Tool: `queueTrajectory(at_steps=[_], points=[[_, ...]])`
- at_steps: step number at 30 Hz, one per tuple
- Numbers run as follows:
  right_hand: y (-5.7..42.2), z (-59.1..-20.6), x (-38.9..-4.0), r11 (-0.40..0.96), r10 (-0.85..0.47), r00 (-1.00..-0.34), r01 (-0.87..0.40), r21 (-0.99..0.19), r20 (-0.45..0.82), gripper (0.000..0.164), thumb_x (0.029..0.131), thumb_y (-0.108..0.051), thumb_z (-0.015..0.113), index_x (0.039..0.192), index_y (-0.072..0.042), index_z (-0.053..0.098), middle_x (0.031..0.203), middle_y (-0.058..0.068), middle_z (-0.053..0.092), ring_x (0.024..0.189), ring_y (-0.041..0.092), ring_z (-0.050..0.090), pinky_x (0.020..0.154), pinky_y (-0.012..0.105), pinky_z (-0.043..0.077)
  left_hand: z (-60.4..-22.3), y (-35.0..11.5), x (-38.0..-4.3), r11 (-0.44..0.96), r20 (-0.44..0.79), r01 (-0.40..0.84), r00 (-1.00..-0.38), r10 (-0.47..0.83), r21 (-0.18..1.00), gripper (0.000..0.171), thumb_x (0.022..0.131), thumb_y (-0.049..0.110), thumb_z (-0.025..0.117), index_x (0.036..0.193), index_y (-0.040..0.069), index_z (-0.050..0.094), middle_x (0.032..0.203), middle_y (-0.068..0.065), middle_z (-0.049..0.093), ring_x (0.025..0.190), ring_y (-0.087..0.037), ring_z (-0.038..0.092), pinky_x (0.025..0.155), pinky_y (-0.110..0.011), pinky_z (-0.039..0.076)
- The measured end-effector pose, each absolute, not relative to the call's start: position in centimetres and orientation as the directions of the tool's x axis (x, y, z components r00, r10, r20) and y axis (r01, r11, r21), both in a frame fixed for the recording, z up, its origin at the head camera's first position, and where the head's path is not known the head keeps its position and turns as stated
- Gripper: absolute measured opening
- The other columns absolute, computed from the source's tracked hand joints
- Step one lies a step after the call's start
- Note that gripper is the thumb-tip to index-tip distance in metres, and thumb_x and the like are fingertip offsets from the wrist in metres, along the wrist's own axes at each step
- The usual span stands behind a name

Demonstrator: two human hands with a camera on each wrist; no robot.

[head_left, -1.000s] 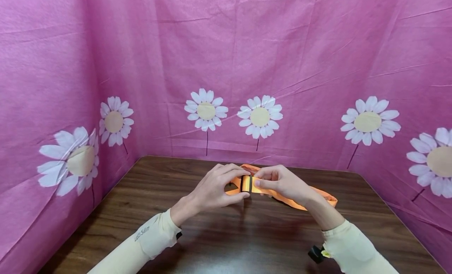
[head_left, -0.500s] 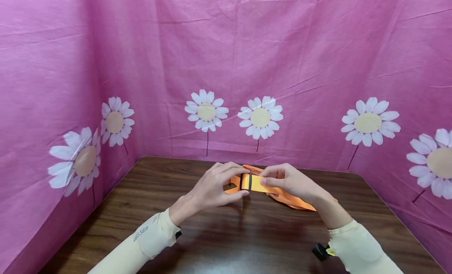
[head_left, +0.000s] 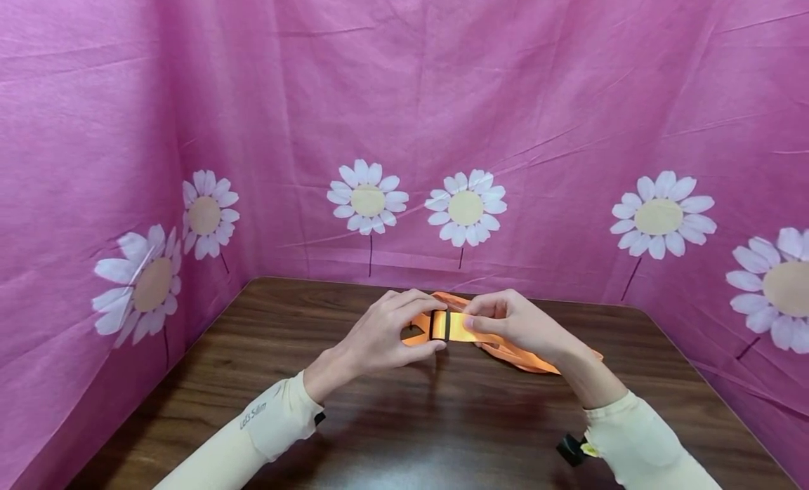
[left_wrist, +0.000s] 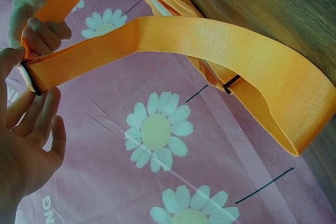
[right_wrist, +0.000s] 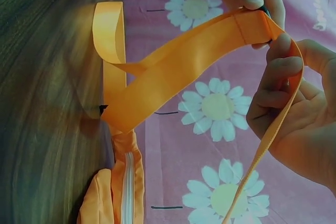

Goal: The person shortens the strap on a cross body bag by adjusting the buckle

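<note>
An orange webbing strap (left_wrist: pixel 220 35) runs through a black slide buckle (head_left: pixel 439 326). My left hand (head_left: pixel 382 333) holds the buckle by its top and bottom edges, thumb below and fingers above. Just to its right, my right hand (head_left: pixel 521 325) pinches the flat strap end between thumb and fingers. In the right wrist view, a length of strap (right_wrist: pixel 273 124) hangs down from the right hand's fingers. The strap belongs to an orange fabric bag (right_wrist: pixel 94 198) with a pale zipper (right_wrist: pixel 127 190), mostly hidden behind the hands in the head view.
Both hands are above a dark wood-grain table (head_left: pixel 379 420). A pink cloth (head_left: pixel 537 90) printed with white daisies surrounds its back and sides. A second black strap fitting (left_wrist: pixel 231 84) shows farther along the webbing.
My right hand has shifted slightly right along the strap, away from the buckle, so more flat webbing shows between them. My left hand has stayed at the buckle.
</note>
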State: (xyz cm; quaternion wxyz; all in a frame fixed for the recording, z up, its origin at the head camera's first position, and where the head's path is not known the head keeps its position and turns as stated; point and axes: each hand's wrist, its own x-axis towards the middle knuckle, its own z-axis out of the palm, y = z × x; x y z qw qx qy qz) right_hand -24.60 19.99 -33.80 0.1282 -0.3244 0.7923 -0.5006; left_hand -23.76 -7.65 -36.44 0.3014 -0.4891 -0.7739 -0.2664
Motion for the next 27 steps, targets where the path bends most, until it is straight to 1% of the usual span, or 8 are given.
queueTrajectory(at_steps=[4,7,10,13,15,19,23,27], points=[[19.7,-33.9,-24.6,0.27,-0.646,-0.753,-0.375,-0.887,0.122,0.019,0.101,-0.026,0.067,0.105,-0.009,0.075,0.066,0.012,0.05,0.059,0.019,0.045,0.054,0.031,0.041,-36.6,-7.6,-23.8,0.378,0.727,0.919,-0.334,0.599,0.111,0.053,0.084,0.036,0.085,0.127,0.011,0.067,0.12,0.004,0.065,0.102,-0.007,0.059,0.087,-0.027,0.042],[19.5,-34.1,-24.7,0.256,-0.651,-0.75,-0.364,-0.896,0.119,0.019,0.101,-0.025,0.067,0.106,-0.008,0.075,0.067,0.015,0.052,0.058,0.02,0.044,0.052,0.03,0.039,-36.7,-7.6,-23.9,0.374,0.729,0.922,-0.325,0.602,0.101,0.052,0.084,0.037,0.085,0.127,0.012,0.067,0.12,0.005,0.065,0.104,-0.003,0.057,0.087,-0.027,0.042],[19.3,-34.3,-24.7,0.249,-0.654,-0.747,-0.359,-0.9,0.117,0.02,0.101,-0.025,0.067,0.107,-0.008,0.075,0.071,0.021,0.056,0.059,0.02,0.045,0.052,0.028,0.039,-36.7,-7.5,-24.0,0.367,0.73,0.926,-0.315,0.606,0.095,0.052,0.085,0.037,0.084,0.127,0.013,0.066,0.12,0.005,0.065,0.106,-0.004,0.058,0.088,-0.027,0.042],[19.1,-34.4,-24.8,0.245,-0.659,-0.743,-0.357,-0.901,0.115,0.02,0.102,-0.025,0.066,0.108,-0.008,0.075,0.076,0.023,0.059,0.064,0.019,0.048,0.056,0.027,0.041,-36.7,-7.4,-24.0,0.357,0.731,0.929,-0.308,0.609,0.095,0.051,0.085,0.036,0.084,0.127,0.012,0.066,0.121,0.005,0.065,0.106,-0.008,0.06,0.089,-0.027,0.042],[19.0,-34.5,-24.8,0.248,-0.658,-0.745,-0.351,-0.903,0.109,0.02,0.101,-0.025,0.067,0.108,-0.008,0.075,0.08,0.021,0.062,0.07,0.018,0.052,0.061,0.028,0.044,-36.7,-7.4,-24.0,0.356,0.731,0.93,-0.307,0.609,0.094,0.051,0.085,0.036,0.083,0.127,0.012,0.066,0.122,0.005,0.064,0.107,-0.008,0.061,0.09,-0.027,0.042],[19.1,-34.4,-24.9,0.268,-0.655,-0.75,-0.346,-0.899,0.094,0.021,0.101,-0.027,0.067,0.11,-0.01,0.075,0.085,0.015,0.067,0.079,0.022,0.059,0.068,0.032,0.05,-36.6,-7.5,-24.0,0.358,0.729,0.93,-0.304,0.613,0.086,0.051,0.086,0.036,0.083,0.128,0.012,0.066,0.123,0.006,0.064,0.11,-0.005,0.059,0.09,-0.027,0.041],[19.7,-34.3,-25.0,0.31,-0.637,-0.767,-0.348,-0.885,0.078,0.022,0.101,-0.03,0.066,0.112,-0.012,0.075,0.081,0.011,0.065,0.08,0.023,0.059,0.071,0.034,0.051,-36.4,-7.6,-24.0,0.359,0.729,0.929,-0.308,0.611,0.092,0.051,0.086,0.035,0.084,0.128,0.013,0.067,0.123,0.006,0.065,0.108,-0.007,0.06,0.089,-0.028,0.042],[20.4,-34.1,-25.3,0.341,-0.624,-0.778,-0.351,-0.872,0.069,0.022,0.101,-0.029,0.067,0.113,-0.013,0.074,0.08,0.006,0.062,0.08,0.021,0.056,0.073,0.034,0.05,-36.2,-7.9,-24.0,0.371,0.731,0.923,-0.326,0.6,0.107,0.052,0.085,0.035,0.084,0.128,0.012,0.067,0.122,0.006,0.065,0.105,-0.01,0.061,0.088,-0.029,0.042]])
